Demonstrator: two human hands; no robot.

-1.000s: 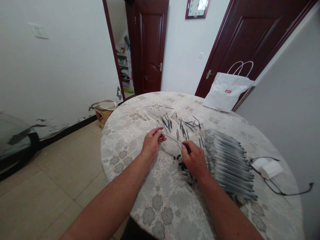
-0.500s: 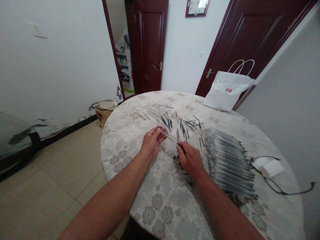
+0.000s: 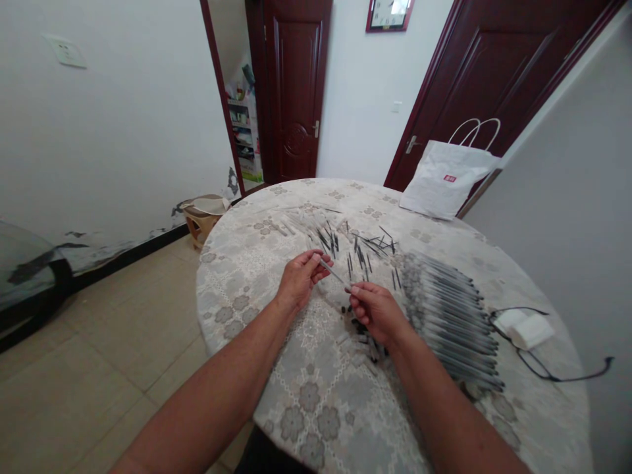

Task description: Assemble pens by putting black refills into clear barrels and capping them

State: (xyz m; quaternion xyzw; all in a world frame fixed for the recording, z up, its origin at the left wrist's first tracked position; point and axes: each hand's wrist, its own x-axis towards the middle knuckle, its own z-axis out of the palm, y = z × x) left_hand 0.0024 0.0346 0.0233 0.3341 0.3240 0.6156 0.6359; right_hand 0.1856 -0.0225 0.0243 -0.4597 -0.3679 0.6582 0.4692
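Observation:
A slim grey pen (image 3: 334, 272) slants between my two hands above the table. My left hand (image 3: 299, 280) is closed on its upper left end, thumb on top. The fingertips of my right hand (image 3: 378, 311) pinch the pen's lower right end; whatever else they may hold is hidden. Beyond my hands lie scattered thin black pen refills (image 3: 365, 250) and some clear tubes (image 3: 291, 220). Small black and clear pieces, like pen caps (image 3: 368, 343), lie beside and partly beneath my right hand. To the right, many similar pens (image 3: 454, 322) rest side by side in a stack.
A patterned cloth covers the round table (image 3: 306, 382). Eyeglasses (image 3: 553, 378) and a folded white tissue (image 3: 533, 331) lie at the right. Toward the back right edge stands a white paper bag (image 3: 447, 181). A stool (image 3: 200, 220) is on the floor at left.
My right hand has turned, so its curled fingers now show at the pen's end. More of the small pieces below it are visible. My left hand holds nearly still.

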